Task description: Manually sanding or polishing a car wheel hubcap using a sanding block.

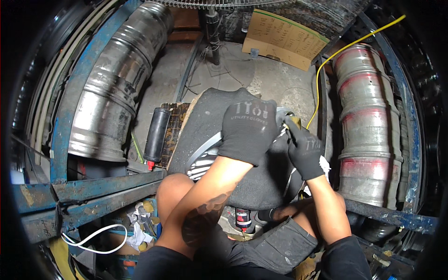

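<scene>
While the left hand (248,128) lies flat on the wheel (242,158), the right hand (305,151) grips a small pad (294,122).

Wheel repair workshop, stacked rims (368,126), blue steel rack (88,191)

Black gloves on left hand (247,128) and right hand (305,151), pale print on the backs. Wheel rim (210,144) silver-grey under dark grey cloth (210,112). Yellow cable (322,74). Blue chipped frame (93,191). Black cartridge (156,133), red tip. Stacked rims (368,121) silver, maybe reddish-stained.

tan cardboard sign (283,39), far floor
</scene>
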Available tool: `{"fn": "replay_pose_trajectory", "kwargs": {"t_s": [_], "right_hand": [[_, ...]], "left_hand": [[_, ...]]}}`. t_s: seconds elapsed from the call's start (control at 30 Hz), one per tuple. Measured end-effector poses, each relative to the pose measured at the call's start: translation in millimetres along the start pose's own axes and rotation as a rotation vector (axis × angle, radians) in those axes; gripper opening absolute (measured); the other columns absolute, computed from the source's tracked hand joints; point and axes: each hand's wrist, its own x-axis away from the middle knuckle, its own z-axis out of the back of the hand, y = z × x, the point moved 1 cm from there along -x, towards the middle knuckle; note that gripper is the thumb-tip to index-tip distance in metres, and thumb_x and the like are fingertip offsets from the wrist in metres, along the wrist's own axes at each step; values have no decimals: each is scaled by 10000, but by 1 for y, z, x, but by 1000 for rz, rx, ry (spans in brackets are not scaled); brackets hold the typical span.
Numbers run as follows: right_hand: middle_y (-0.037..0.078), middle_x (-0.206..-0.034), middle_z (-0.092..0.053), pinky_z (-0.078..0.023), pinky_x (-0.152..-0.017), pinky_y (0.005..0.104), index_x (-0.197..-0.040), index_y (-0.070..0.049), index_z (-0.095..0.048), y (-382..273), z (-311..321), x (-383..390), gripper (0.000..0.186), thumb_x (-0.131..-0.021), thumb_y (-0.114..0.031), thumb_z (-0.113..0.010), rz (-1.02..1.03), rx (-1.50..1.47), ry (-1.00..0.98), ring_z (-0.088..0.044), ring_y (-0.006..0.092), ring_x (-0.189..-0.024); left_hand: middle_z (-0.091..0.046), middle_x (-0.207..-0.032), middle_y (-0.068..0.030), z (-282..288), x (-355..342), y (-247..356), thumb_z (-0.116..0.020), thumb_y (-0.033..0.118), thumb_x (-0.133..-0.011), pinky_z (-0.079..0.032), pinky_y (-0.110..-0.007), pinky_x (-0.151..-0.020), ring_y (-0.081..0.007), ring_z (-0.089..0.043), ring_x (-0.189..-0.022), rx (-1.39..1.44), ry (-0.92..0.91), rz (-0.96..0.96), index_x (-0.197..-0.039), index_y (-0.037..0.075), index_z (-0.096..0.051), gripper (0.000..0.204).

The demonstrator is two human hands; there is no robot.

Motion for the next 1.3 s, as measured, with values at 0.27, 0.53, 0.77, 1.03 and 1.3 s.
{"fn": "replay_pose_trajectory", "kwargs": {"t_s": [0.27, 0.53, 0.77, 1.03, 1.3], "right_hand": [[164, -1094, -725, -559, -774, 456, -1265, -123, -702, 4, 14, -15, 434, -832, -128, -714, 81, 242, 5, -718, 345, -900], [172, -1045, -756, -554, -810, 491, -1318, -88, -691, 24, -37, 6, 435, -894, -184, -669, 83, 152, 194, -718, 355, -900], [98, -872, -754, -559, -623, 445, -1426, -182, -632, 19, -2, 4, 502, -928, -153, -583, 13, 162, 32, -723, 295, -698], [148, -1094, -742, -555, -785, 466, -1306, -129, -710, 44, -22, 8, 413, -917, -263, -682, 94, 268, 254, -718, 317, -986], [212, -1097, -749, -578, -855, 467, -1420, -197, -666, 34, 52, -18, 430, -1003, -296, -643, -292, -362, 219, -743, 409, -954]], "left_hand": [[-708, -827, -101, -1, -6, 7, -694, 367, -923, -527, -456, -707, -295, -700, -807, 20, 63, -3, -924, 142, -700, 225], [-752, -1080, -202, 9, -16, 12, -624, 564, -966, -536, -534, -888, -413, -694, -1029, 37, -305, 247, -1129, 123, -782, 496], [-744, -944, -167, 2, -22, 19, -632, 500, -980, -535, -526, -814, -398, -701, -945, -105, -224, 170, -1011, 148, -786, 385], [-760, -970, -173, 6, 0, 7, -630, 538, -977, -552, -509, -843, -401, -720, -931, -182, -19, 133, -1062, 149, -792, 430], [-777, -953, -128, 15, -46, -21, -669, 460, -1013, -557, -398, -863, -271, -740, -914, 762, -428, 365, -1165, 41, -746, 453]]}}
